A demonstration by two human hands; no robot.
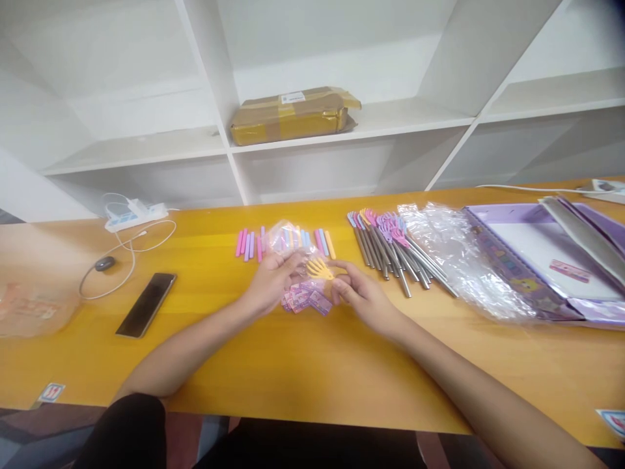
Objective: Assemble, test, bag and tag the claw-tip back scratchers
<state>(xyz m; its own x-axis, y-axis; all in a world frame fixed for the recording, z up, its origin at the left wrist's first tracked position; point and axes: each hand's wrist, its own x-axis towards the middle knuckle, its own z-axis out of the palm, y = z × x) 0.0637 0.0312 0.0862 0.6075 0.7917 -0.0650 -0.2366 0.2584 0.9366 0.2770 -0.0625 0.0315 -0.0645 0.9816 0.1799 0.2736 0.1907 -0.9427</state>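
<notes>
Black clothing (312,446) lines the bottom edge. Mid-frame, the left hand (273,279), fingers curled, pinches a clear bag (280,238), seemingly to keep it steady; the right hand (365,296) nips a yellow hand-shaped piece (319,268) between nearly closed thumb and forefinger.

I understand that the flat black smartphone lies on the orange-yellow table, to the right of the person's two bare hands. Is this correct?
Only the side is wrong: the head view shows the flat black smartphone lying on the orange-yellow table, to the left of both the left hand and the right hand.
</notes>
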